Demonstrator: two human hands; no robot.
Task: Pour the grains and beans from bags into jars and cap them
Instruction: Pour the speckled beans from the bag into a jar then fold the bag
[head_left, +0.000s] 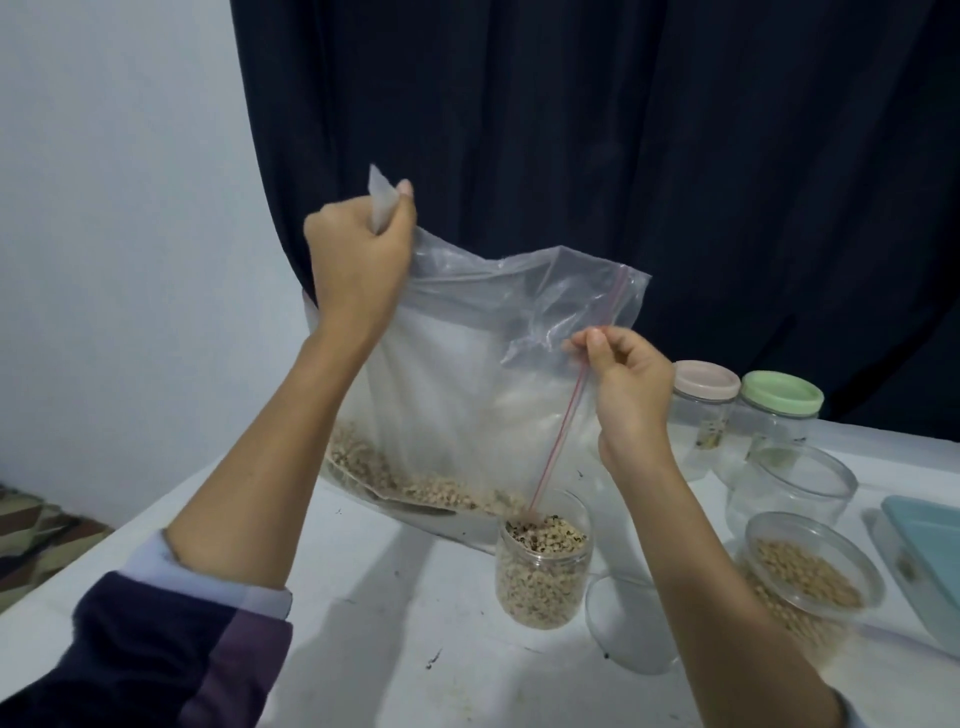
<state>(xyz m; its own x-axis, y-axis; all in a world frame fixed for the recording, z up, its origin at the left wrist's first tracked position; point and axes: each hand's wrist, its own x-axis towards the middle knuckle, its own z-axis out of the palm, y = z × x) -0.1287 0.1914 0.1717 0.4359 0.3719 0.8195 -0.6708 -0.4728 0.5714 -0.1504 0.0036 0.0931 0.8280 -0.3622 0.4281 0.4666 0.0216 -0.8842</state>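
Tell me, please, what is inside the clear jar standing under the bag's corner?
The clear plastic jar holds pale, dark-eyed beans almost to its rim. Its bottom is hidden beneath them.

Glossy clear plastic bag (467, 374), matt white table (395, 597)

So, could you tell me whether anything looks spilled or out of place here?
Nothing spilled. The jar under the bag is full to its rim, yet beans remain in the bag, so more pouring could overflow.

Pale wall (114, 208), dark curtain (675, 130), white table (405, 597), patterned floor (31, 535).
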